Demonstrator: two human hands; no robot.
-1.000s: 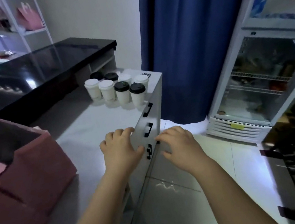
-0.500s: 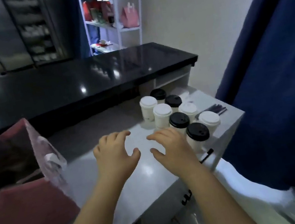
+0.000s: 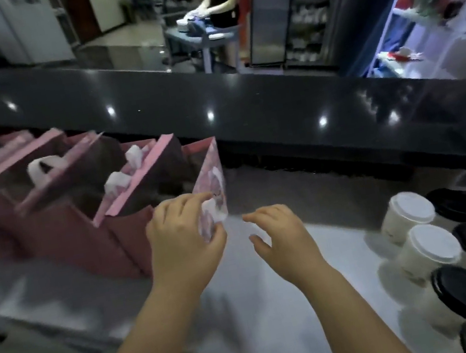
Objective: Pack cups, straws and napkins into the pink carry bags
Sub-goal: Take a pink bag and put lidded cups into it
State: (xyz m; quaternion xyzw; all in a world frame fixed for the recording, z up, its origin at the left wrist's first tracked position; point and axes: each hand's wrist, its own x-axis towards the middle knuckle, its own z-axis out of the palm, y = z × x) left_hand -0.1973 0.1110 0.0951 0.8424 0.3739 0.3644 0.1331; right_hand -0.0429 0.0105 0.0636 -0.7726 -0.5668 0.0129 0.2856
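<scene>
**Bag taken in hand**

Attention swings from the cups (image 3: 409,213) to the row of pink bags (image 3: 56,226) at the left of the counter (image 3: 267,326). The left hand (image 3: 183,238), spread over the counter half a second ago, now pinches the near edge of the nearest bag (image 3: 210,177) between thumb and fingers. The right hand (image 3: 281,234) hangs just beside it, fingers loosely curled, holding nothing. The cups stand well apart on the right, unpacked; this bag looks ready to be opened for them.

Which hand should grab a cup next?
Right, probably. The right hand hovers open, nearer the cups; the left hand grips the nearest pink bag and lies farther away.
</scene>
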